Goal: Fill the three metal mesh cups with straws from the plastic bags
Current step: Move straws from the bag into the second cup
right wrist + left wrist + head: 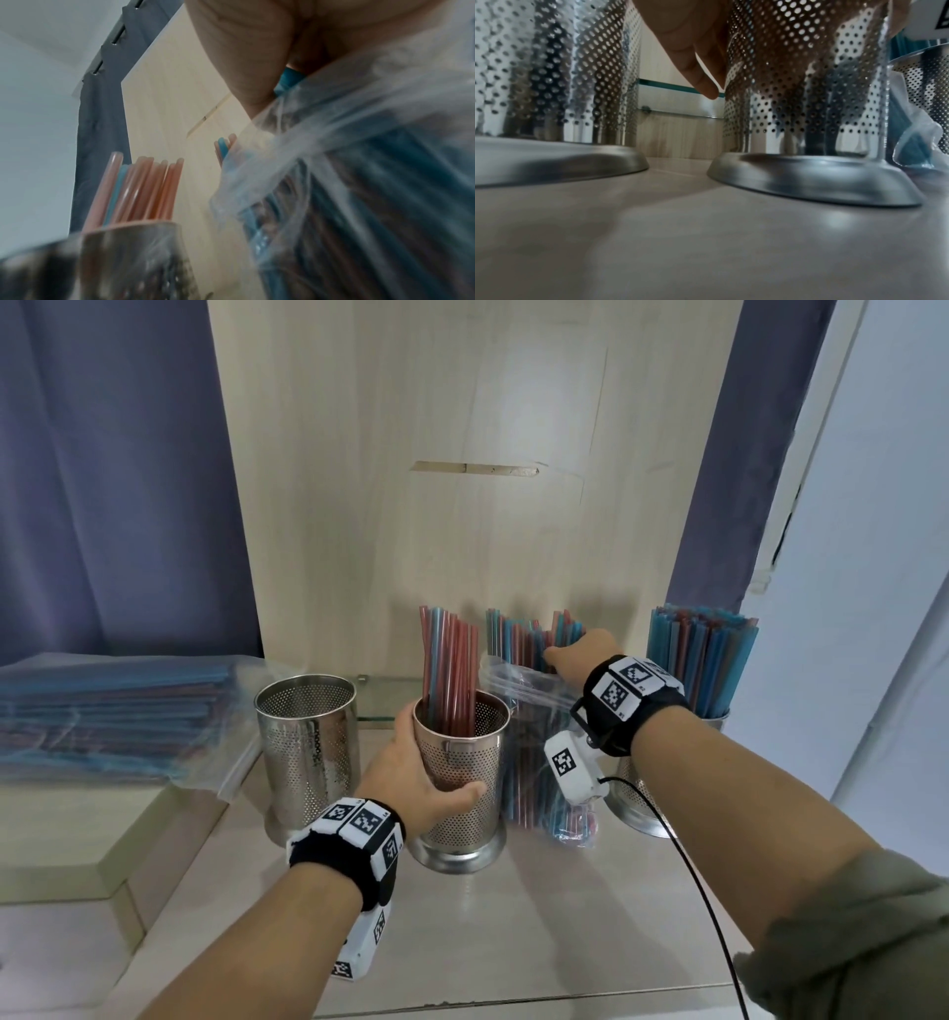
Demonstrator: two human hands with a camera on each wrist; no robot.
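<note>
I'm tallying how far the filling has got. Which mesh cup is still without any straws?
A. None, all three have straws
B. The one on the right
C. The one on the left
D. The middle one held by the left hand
C: the left cup shows a bare inside, while the middle cup in the left hand holds some straws and the right cup is packed.

No words, brand names or numbers can be read anywhere. The only signs are black-and-white square code patterns: several on the left wristband (359, 824) and its white camera box (367, 940), and several on the right wristband (629, 688) and its white camera box (570, 765). Small characters printed beside them are too tiny to read.
</note>
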